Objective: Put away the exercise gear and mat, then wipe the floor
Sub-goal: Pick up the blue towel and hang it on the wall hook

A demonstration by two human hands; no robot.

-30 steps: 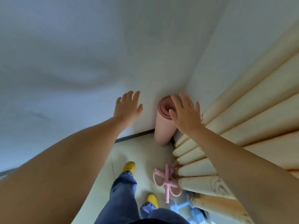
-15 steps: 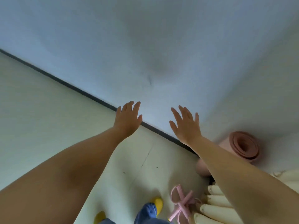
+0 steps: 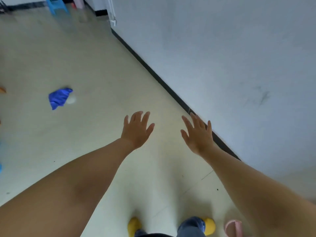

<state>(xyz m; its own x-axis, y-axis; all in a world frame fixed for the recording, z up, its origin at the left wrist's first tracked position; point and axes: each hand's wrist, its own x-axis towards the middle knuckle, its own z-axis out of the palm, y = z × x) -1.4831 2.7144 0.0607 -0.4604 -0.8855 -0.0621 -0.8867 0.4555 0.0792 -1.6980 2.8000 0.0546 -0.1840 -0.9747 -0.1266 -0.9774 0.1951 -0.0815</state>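
My left hand (image 3: 136,130) and my right hand (image 3: 197,133) are both stretched out in front of me over the pale floor (image 3: 95,69), fingers straight and spread, holding nothing. A crumpled blue cloth (image 3: 59,98) lies on the floor far to the left, with a small whitish patch beside it. At the bottom right edge a piece of pink exercise gear (image 3: 233,227) shows next to my yellow shoe (image 3: 209,225). The rolled mat is out of view.
A grey wall (image 3: 222,57) with a black skirting strip (image 3: 164,84) runs diagonally along the right. A blue stool (image 3: 57,5) stands far off at the top left. My other yellow shoe (image 3: 134,225) is at the bottom.
The view has swung left, away from the corner. The rolled pink mat and the cream rolls have left the frame. My right hand has come off the mat; both hands stay spread.
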